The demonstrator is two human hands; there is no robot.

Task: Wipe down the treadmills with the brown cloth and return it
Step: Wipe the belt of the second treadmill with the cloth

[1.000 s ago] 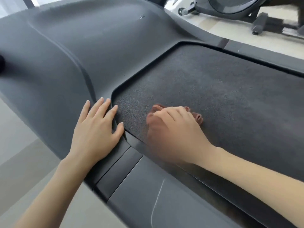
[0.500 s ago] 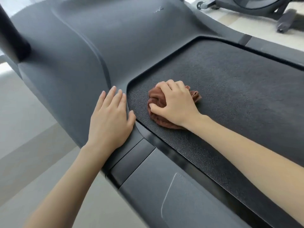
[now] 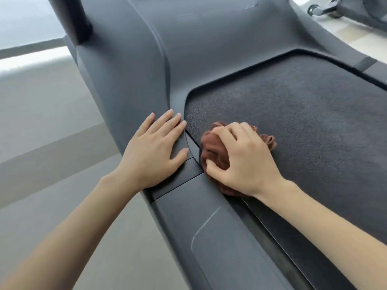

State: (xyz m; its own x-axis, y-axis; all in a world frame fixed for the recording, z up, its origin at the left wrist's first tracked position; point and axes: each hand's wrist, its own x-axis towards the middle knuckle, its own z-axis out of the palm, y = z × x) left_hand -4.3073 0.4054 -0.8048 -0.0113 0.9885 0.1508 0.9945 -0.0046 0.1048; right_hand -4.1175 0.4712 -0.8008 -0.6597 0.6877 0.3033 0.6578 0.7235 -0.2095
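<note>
A bunched brown cloth [image 3: 211, 149] lies at the front left corner of the dark textured treadmill belt [image 3: 303, 114], reaching over the belt's left edge. My right hand [image 3: 243, 160] grips the cloth from above, fingers curled into it, and covers most of it. My left hand [image 3: 155, 151] rests flat with straight fingers on the grey side rail [image 3: 180, 185] just left of the cloth. The grey motor cover [image 3: 188, 49] rises beyond both hands.
A dark upright post [image 3: 77, 17] stands at the treadmill's far left. Pale grey floor [image 3: 46, 143] lies to the left. Another exercise machine's base [image 3: 343, 9] sits on the floor at the top right.
My right hand has dragged the cloth back along the belt towards the left edge and the near rail. The left hand stays pressed on the side rail. My view has tilted.
</note>
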